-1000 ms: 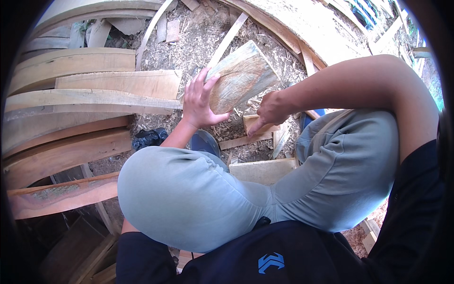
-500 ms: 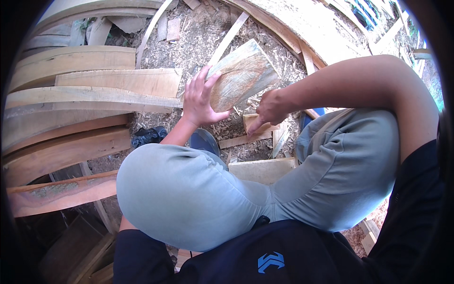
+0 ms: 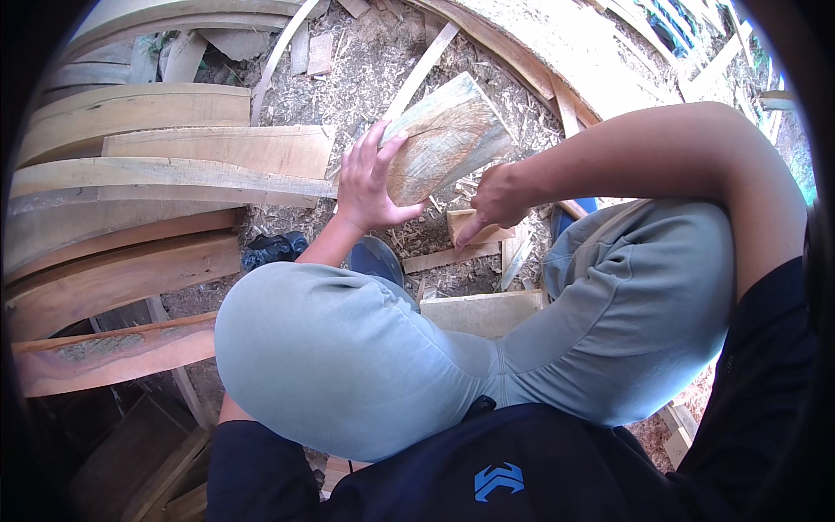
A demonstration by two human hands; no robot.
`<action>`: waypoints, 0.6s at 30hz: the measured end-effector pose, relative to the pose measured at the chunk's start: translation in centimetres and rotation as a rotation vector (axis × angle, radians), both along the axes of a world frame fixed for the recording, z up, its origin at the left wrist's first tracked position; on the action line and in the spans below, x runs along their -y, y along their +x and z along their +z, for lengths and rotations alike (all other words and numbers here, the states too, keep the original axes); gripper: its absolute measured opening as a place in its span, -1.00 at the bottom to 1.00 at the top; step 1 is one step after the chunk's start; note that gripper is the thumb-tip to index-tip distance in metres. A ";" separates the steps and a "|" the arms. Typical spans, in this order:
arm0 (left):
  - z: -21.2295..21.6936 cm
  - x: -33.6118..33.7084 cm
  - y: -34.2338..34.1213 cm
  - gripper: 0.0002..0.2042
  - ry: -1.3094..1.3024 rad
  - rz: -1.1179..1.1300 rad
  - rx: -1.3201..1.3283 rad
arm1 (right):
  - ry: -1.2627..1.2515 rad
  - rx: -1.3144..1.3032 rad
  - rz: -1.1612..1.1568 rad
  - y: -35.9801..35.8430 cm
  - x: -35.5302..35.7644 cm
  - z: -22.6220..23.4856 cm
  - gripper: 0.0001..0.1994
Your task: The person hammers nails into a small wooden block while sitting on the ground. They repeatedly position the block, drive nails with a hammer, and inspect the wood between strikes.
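A thick wooden board (image 3: 452, 130) with a grey, weathered face and a dark crack stands tilted in front of me. My left hand (image 3: 367, 178) grips its left end, fingers spread along the edge and thumb stretched out below. Close to the board's lower right edge is my right hand (image 3: 500, 198), its fingers mostly curled and one digit pointing down and left. That digit reaches over a small wooden block (image 3: 457, 224) on the ground. Whatever the curled fingers hold, if anything, is hidden. A flat wood strip (image 3: 444, 258) lies just nearer than the block.
Long curved planks (image 3: 130, 191) are stacked at the left. A large slab (image 3: 557, 52) crosses the far right. Wood shavings cover the ground (image 3: 348, 78). Between my legs lies a pale plank (image 3: 487, 313). A black bundle (image 3: 274, 250) sits beside my left shoe (image 3: 376, 259).
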State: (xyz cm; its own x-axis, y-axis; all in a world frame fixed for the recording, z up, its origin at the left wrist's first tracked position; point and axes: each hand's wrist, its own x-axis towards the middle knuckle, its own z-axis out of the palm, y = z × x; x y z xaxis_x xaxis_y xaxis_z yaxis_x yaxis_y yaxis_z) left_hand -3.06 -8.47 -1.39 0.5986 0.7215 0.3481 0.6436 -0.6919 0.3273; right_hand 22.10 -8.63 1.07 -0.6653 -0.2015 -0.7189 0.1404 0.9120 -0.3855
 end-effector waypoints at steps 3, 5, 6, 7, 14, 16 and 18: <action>0.1 0.0 0.0 0.09 0.000 0.001 -0.003 | -0.004 0.005 -0.001 -0.1 0.0 0.1 -0.21; -0.1 0.0 0.0 0.09 -0.004 0.001 0.004 | -0.004 0.015 -0.001 -0.2 0.0 0.1 -0.21; 0.0 0.0 0.0 0.09 -0.005 0.001 0.005 | -0.003 0.019 -0.001 -0.2 -0.1 0.0 -0.21; 0.0 0.0 -0.1 0.09 -0.004 0.002 0.004 | -0.006 0.006 -0.002 -0.1 -0.1 0.0 -0.21; 0.0 0.0 0.1 0.09 -0.007 0.002 0.002 | -0.010 -0.010 -0.024 0.1 0.0 0.2 -0.21; 0.0 0.0 0.0 0.09 -0.006 0.004 -0.001 | -0.013 -0.015 -0.025 0.0 0.0 0.1 -0.21; 0.0 0.0 0.0 0.09 -0.006 0.004 -0.001 | -0.015 -0.009 -0.026 0.0 0.0 -0.1 -0.21</action>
State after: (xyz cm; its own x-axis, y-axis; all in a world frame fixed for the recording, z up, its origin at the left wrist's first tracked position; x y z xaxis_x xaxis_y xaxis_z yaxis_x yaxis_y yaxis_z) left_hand -3.05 -8.48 -1.42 0.5962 0.7256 0.3436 0.6462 -0.6876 0.3310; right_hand 22.09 -8.61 0.99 -0.6767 -0.1946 -0.7101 0.1609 0.9020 -0.4006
